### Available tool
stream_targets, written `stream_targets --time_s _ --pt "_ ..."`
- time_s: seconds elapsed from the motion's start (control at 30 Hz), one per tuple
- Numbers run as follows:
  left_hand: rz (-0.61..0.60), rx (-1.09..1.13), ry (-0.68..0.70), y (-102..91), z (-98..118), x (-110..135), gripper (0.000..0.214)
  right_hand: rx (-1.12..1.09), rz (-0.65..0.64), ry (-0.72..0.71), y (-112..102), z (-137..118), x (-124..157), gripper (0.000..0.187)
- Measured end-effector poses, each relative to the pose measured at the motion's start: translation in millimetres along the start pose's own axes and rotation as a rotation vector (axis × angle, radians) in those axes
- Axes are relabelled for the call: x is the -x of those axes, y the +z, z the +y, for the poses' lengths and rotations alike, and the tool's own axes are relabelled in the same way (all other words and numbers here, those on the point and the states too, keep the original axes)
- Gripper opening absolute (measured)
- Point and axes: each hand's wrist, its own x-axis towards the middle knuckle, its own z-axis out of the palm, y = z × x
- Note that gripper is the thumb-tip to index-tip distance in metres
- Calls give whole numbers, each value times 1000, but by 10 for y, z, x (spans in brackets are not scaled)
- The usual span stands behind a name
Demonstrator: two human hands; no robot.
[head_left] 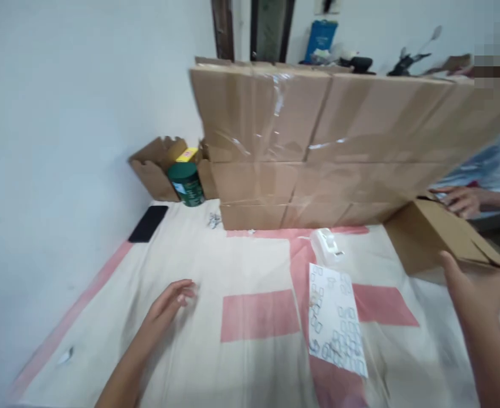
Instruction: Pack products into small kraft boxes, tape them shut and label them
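Observation:
My left hand (171, 300) hovers over the cream and pink cloth (199, 255), its fingers loosely bent and nothing in them. At the right edge, my right hand (485, 283) is spread, thumb apart from the fingers, beside a brown cardboard box (423, 238). Whether it touches the box is unclear. Another person's hand (462, 201) rests on the far top side of that box. Between my hands lies a white sheet of stickers or printed labels (332, 317), with a white tape dispenser-like object (327, 246) just beyond it.
A wall of taped cardboard boxes (317, 119) stands along the far side. To its left are an open cardboard box (154, 170), a green tin (187, 184) and a yellow packet (187, 154). A black phone (148, 224) lies by the wall. Small scraps (214, 220) lie nearby.

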Motion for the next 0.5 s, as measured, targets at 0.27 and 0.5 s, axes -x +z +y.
stream_targets --time_s 0.27,0.5 --pt "498 -191 251 -1218 307 -1572 78 -746 -354 -906 -434 -3125 918 56" --pt "531 -857 278 -1362 943 -2959 101 -722 -792 -1222 83 -6150 1975 59"
